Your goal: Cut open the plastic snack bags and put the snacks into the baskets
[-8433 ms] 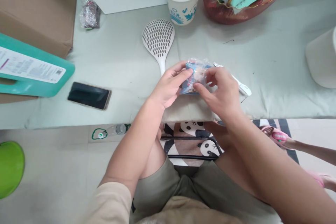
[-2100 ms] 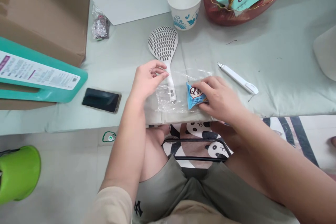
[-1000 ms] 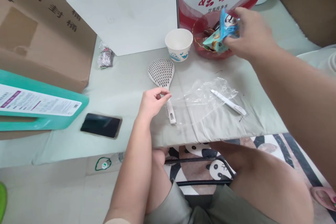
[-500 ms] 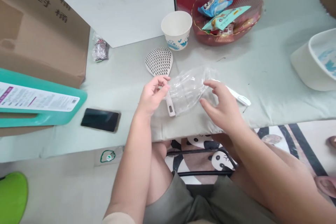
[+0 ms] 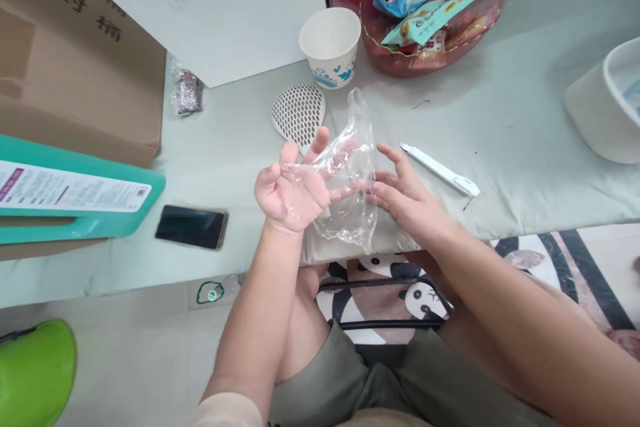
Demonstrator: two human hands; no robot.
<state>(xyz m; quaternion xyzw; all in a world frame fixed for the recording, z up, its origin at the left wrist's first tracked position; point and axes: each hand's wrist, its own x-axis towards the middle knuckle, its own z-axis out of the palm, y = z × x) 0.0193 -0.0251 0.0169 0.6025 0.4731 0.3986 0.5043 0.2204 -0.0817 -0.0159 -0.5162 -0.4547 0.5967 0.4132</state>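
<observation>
My left hand (image 5: 303, 190) is turned palm up with its fingers spread, partly inside or behind a thin clear plastic bag (image 5: 357, 213). The film stretches over the palm and fingers. At the bag's right edge, my right hand (image 5: 407, 197) pinches the film between thumb and finger, its index finger raised away. Below and behind the left fingers lies a skimmer (image 5: 299, 112) with a perforated pale head; its handle is mostly hidden. A white utility knife (image 5: 440, 168) lies on the cloth just right of my right hand.
A paper cup (image 5: 331, 47) and a red bowl of snacks (image 5: 425, 70) stand at the back. A phone (image 5: 191, 227), a teal container (image 5: 150, 180) and a cardboard box (image 5: 115, 93) are at left. A white container (image 5: 595, 110) stands at right.
My left hand has turned palm up and opened inside or behind the plastic, raising it from the table. My right hand has closed onto its edge. The view has shifted slightly.
</observation>
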